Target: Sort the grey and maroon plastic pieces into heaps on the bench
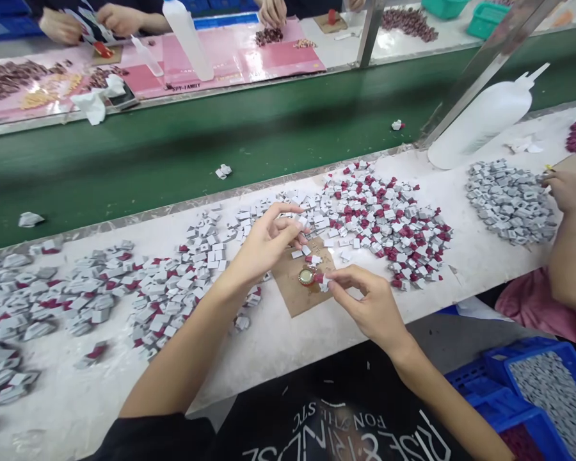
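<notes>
My left hand (273, 240) hovers over the far edge of a brown cardboard piece (292, 301), thumb and fingers closed on a small light-grey plastic part. At the cardboard's right side, my right hand (365, 301) pinches a small grey-and-maroon plastic piece (323, 282) by its grey end. The maroon end points at a small round cap (306, 276) with pale contents, which lies on the cardboard. A few loose grey and maroon parts rest just beyond the cap. To the right spreads a heap of grey-and-maroon pieces (388, 218).
More grey-and-maroon pieces (173, 301) cover the table's left. A white squeeze bottle (484, 121) leans by a metal post (484, 70). A green conveyor belt (173, 160) runs behind. A co-worker's hand (569, 192) is beside a grey heap (509, 205). Blue crates (499, 358) stand lower right.
</notes>
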Action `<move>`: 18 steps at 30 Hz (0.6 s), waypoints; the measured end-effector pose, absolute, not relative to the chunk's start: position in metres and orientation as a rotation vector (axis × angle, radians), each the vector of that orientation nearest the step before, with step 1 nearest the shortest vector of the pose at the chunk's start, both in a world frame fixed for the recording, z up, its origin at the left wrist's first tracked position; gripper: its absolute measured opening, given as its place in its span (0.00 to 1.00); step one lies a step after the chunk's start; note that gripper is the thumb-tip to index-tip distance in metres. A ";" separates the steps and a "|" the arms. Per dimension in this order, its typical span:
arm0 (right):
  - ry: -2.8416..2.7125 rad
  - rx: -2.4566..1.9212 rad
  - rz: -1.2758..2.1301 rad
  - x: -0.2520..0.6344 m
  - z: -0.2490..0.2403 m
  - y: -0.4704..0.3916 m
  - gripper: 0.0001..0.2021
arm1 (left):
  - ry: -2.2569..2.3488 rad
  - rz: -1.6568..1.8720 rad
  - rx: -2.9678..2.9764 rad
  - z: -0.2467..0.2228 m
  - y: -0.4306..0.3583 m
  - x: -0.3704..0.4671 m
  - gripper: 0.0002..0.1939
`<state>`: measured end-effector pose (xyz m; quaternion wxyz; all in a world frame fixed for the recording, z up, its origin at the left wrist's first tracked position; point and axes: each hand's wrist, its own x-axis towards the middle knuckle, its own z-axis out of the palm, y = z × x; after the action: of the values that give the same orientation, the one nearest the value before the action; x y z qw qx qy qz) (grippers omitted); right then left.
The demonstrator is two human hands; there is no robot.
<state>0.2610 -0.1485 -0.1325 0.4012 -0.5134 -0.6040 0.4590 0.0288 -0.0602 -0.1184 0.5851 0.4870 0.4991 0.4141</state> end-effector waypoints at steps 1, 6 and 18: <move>-1.534 -1.294 1.163 0.261 -0.133 -0.149 0.05 | 1.173 0.982 1.066 -0.117 -0.065 0.026 0.17; -1.586 -1.269 1.157 0.255 -0.136 -0.148 0.06 | 1.330 0.949 0.983 -0.121 -0.082 0.017 0.16; -1.771 -1.240 0.992 0.247 -0.138 -0.143 0.08 | 1.492 0.822 1.128 -0.113 -0.108 0.012 0.22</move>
<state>0.2473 -0.1427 -0.1384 0.3723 -0.4838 -0.6910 0.3872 0.0118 -0.1079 -0.1127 0.5222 0.4707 0.6229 0.3431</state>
